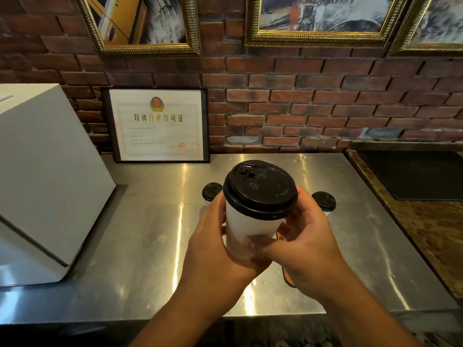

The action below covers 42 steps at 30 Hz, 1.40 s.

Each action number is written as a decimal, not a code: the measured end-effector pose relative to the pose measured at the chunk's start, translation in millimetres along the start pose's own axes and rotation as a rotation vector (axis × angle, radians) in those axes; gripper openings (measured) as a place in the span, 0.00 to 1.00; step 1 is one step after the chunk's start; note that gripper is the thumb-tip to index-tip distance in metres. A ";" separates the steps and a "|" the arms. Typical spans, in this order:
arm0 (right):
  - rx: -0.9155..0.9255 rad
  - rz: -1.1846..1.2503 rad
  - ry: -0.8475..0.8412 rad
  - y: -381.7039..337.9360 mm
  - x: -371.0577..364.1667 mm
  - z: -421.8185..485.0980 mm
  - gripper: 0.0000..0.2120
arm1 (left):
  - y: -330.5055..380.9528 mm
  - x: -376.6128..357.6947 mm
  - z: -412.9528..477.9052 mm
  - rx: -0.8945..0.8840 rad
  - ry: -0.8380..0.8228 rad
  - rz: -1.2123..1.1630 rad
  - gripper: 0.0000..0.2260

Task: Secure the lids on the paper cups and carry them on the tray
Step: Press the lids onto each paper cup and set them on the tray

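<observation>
The paper cup (250, 229) hangs in the air above the steel counter (140, 246), near the middle of the view, gripped between both hands. Its black lid (260, 189) sits on the rim, and we look down onto its round top with the sip flap at the far edge.

Our left hand (215, 246) rises from the lower edge, forearm slanting up to the right, palm against the cup's left wall. Its fingers curl round behind the cup, mostly out of sight, and its top reaches just under the lid's rim. Our right hand (308, 241) comes in from the lower right and closes on the other side. Its thumb lies across the front of the cup low down, slightly blurred, while the fingers wrap the far side, one fingertip touching the lid's edge. Both hands hold the cup.

The cup is smooth, plain white and tapers downward. The lid is matte black with small embossed marks. Behind the hands, a second cup (211, 191) and a third cup (324, 200) stand on the counter, one at either side, each with the same black lid.

The counter is scuffed brushed metal with bright streaks of reflected light. Under the right hand an orange-brown edge (289, 279) peeks out; we cannot tell what it is. A white box (50, 184) stands at the left, and a framed certificate (157, 123) leans on the rough red brick wall (325, 108).
</observation>
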State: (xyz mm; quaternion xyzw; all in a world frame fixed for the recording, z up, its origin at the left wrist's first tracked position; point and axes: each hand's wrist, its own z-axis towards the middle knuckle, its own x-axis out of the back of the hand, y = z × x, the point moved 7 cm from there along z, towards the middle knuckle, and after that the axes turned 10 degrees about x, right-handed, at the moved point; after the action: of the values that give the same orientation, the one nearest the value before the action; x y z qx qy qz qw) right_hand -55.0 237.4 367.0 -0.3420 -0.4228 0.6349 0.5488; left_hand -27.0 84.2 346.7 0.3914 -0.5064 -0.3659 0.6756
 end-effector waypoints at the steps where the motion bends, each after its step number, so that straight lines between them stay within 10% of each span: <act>1: -0.002 -0.007 0.006 -0.1 0.6 -0.7 0.41 | 2.2 -1.1 0.1 -0.005 0.001 -0.003 0.41; 42: -0.040 0.102 -0.047 -2.6 7.2 5.8 0.39 | -1.0 -11.9 3.0 -0.010 0.011 -0.030 0.46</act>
State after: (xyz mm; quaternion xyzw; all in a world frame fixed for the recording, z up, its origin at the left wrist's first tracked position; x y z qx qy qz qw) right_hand -60.3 243.6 372.0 -0.3589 -0.4301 0.6614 0.4988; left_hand -32.6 94.0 341.5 0.3978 -0.4948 -0.3764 0.6747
